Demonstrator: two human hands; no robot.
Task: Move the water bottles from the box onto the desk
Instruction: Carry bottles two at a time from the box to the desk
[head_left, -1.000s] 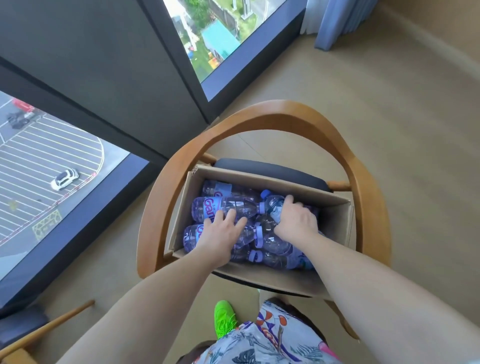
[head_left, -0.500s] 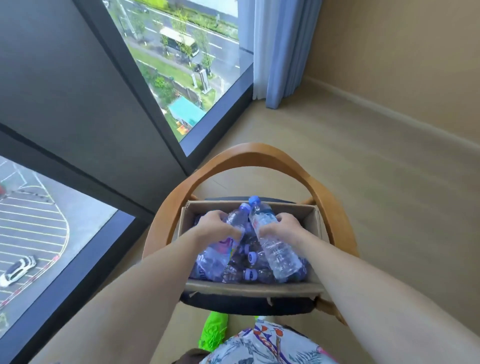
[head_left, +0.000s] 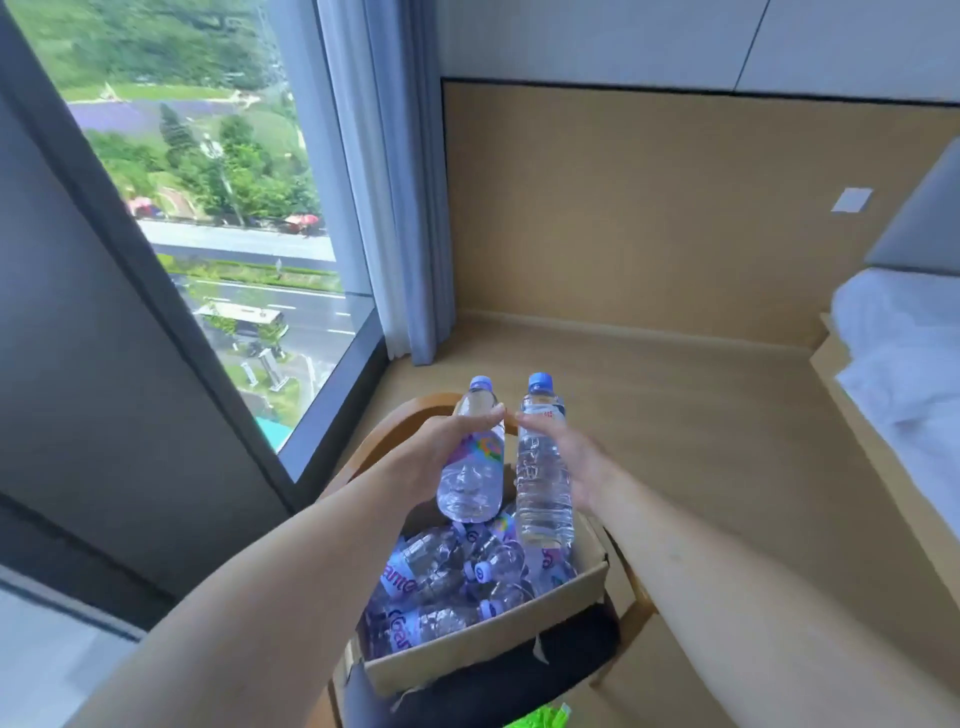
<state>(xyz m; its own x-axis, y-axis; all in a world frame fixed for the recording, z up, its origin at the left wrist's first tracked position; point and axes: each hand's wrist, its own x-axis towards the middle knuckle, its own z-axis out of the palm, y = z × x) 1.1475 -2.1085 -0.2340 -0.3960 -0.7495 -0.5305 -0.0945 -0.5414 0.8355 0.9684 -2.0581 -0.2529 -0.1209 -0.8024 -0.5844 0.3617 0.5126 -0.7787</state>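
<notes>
1. A water bottle with a purple label (head_left: 472, 462) is held upright in the left hand (head_left: 441, 452), grip wrapped around its middle, above the box.
2. A second, taller clear bottle (head_left: 543, 483) is held upright in the right hand (head_left: 576, 462), grip closed on its upper body; the two bottles are just beside each other, possibly touching, blur prevents certainty.
3. The cardboard box (head_left: 493, 639) is seen near, resting on a wooden chair (head_left: 395, 421) with a dark seat cushion.
4. More bottles (head_left: 441, 582) are left lying on their sides inside the box.
5. A window (head_left: 208, 208) is at far left, a bed (head_left: 904, 353) at right.
</notes>
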